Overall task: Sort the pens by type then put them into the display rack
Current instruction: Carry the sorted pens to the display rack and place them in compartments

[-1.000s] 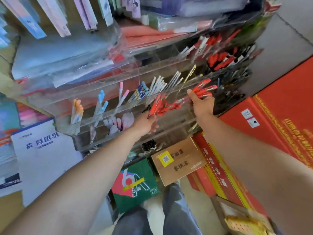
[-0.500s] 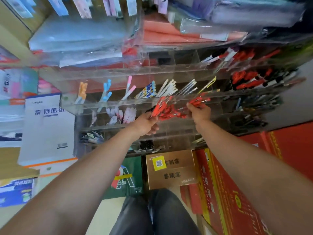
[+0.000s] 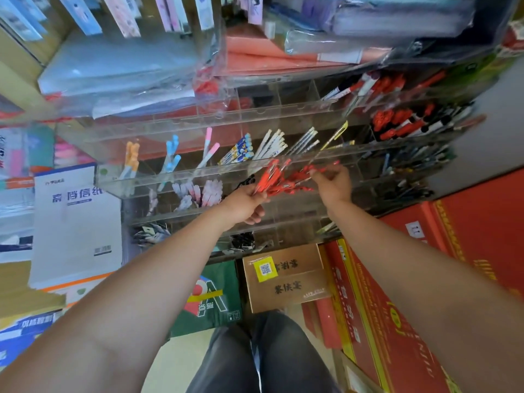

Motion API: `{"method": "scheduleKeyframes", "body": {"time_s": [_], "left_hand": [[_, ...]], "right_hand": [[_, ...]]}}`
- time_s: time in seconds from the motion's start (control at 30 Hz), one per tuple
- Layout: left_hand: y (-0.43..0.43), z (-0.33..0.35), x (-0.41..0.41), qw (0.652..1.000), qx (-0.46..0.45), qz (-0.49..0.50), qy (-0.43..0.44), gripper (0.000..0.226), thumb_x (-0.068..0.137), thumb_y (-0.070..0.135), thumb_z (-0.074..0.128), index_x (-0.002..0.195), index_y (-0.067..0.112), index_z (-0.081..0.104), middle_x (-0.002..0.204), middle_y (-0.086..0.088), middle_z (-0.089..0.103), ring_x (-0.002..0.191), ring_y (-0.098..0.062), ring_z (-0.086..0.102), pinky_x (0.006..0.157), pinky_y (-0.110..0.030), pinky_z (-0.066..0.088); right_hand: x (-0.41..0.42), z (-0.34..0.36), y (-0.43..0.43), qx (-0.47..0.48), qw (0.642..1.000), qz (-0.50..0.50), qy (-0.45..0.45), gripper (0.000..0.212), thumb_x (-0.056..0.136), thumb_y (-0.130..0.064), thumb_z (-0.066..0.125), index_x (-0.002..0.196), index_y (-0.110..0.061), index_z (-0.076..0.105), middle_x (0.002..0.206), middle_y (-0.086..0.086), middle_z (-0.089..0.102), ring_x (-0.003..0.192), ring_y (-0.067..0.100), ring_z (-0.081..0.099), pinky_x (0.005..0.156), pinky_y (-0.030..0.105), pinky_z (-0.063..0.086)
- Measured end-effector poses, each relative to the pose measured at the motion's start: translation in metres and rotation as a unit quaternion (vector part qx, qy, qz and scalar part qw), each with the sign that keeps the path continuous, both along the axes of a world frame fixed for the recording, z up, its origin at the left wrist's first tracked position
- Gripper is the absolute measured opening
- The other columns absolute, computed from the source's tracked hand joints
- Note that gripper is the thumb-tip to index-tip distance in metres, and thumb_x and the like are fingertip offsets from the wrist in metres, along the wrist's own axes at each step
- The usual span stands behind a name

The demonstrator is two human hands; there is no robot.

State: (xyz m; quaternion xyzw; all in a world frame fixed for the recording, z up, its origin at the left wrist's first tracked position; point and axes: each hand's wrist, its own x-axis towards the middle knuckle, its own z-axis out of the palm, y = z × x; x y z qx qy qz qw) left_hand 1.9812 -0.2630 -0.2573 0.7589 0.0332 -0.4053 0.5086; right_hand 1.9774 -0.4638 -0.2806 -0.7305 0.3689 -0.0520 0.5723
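The red pens sit in a loose fan in front of the middle tier of the clear display rack, with the left hand at about 7 o'clock of the bunch, its fingers curled tight round the lower ends. The right hand, at 3 o'clock of the left, has thumb and fingertips closed on a few pens drawn off the far side of the fan, though blur hides how many. These look like light, stiff plastic sticks with smooth barrels, so weight is probably no trouble. The likelier problem is slipping, because a splayed bundle gripped only at one end tends to shed pens from its outer edge. The best hold is probably low on the barrels, with the whole fist squeezing them parallel, while single pens are plucked by the cap end, where a clip may give some purchase. The rack's walls appear to be thin, hard acrylic, so pens should drop in tip first without being forced. Compartments at 11 to 12 o'clock of the hands hold white pens and other types. A cluster of red-capped pens sits at 2 o'clock, which seems the likeliest match, though their exact type is too small to tell.
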Motion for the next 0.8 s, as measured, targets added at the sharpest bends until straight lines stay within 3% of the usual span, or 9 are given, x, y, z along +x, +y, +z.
{"method": "scheduleKeyframes", "body": {"time_s": [0.1, 0.17, 0.27, 0.43, 0.7, 0.8], "left_hand": [[-0.007, 0.004, 0.0, 1.0, -0.011, -0.018, 0.005, 0.02, 0.102, 0.025, 0.041, 0.111, 0.011, 0.054, 0.07, -0.003, 0.056, 0.056, -0.013, 0.054, 0.061, -0.026, 0.05], [-0.013, 0.008, 0.0, 0.999, -0.021, -0.036, 0.016, 0.019, 0.102, 0.024, 0.042, 0.111, 0.012, 0.053, 0.067, -0.002, 0.05, 0.053, -0.013, 0.048, 0.057, -0.025, 0.048], [-0.022, 0.012, -0.003, 0.994, -0.023, -0.105, 0.024, 0.019, 0.102, 0.026, 0.043, 0.112, 0.015, 0.054, 0.066, 0.001, 0.045, 0.053, -0.011, 0.042, 0.055, -0.024, 0.047], [-0.037, 0.016, -0.003, 0.988, -0.023, -0.155, 0.014, 0.019, 0.101, 0.03, 0.042, 0.102, 0.016, 0.055, 0.065, 0.004, 0.039, 0.053, -0.009, 0.039, 0.058, -0.025, 0.048], [-0.067, 0.017, 0.006, 0.978, -0.024, -0.204, -0.026, 0.016, 0.101, 0.03, 0.041, 0.099, 0.019, 0.052, 0.068, 0.002, 0.044, 0.056, -0.011, 0.043, 0.067, -0.031, 0.053], [-0.073, 0.014, 0.007, 0.979, -0.026, -0.197, -0.048, 0.016, 0.101, 0.028, 0.042, 0.109, 0.016, 0.051, 0.075, -0.002, 0.052, 0.063, -0.014, 0.05, 0.072, -0.034, 0.054]], "right_hand": [[-0.013, 0.017, 0.005, 0.125, 0.989, 0.084, -0.014, 0.027, 0.085, -0.03, 0.071, 0.102, -0.016, 0.057, 0.086, -0.004, 0.061, 0.068, 0.006, 0.055, 0.06, 0.02, 0.045], [-0.02, 0.026, 0.009, 0.231, 0.956, 0.18, 0.008, 0.021, 0.086, -0.033, 0.068, 0.098, -0.017, 0.061, 0.081, -0.002, 0.064, 0.062, 0.008, 0.054, 0.053, 0.019, 0.043], [-0.027, 0.03, 0.014, 0.298, 0.926, 0.23, 0.012, 0.009, 0.086, -0.02, 0.067, 0.093, -0.017, 0.06, 0.075, 0.0, 0.065, 0.058, 0.009, 0.056, 0.053, 0.018, 0.046], [-0.034, 0.031, 0.004, 0.306, 0.934, 0.184, 0.0, 0.007, 0.086, -0.015, 0.067, 0.082, -0.017, 0.062, 0.07, -0.002, 0.065, 0.055, 0.007, 0.055, 0.055, 0.018, 0.044], [-0.035, 0.039, -0.019, 0.265, 0.957, 0.114, -0.025, 0.009, 0.089, -0.009, 0.064, 0.082, -0.016, 0.062, 0.066, -0.002, 0.064, 0.05, 0.003, 0.053, 0.049, 0.014, 0.042], [-0.031, 0.041, -0.023, 0.254, 0.961, 0.107, -0.028, 0.012, 0.089, -0.008, 0.064, 0.081, -0.017, 0.061, 0.066, -0.004, 0.064, 0.05, 0.002, 0.051, 0.048, 0.014, 0.041]]}}
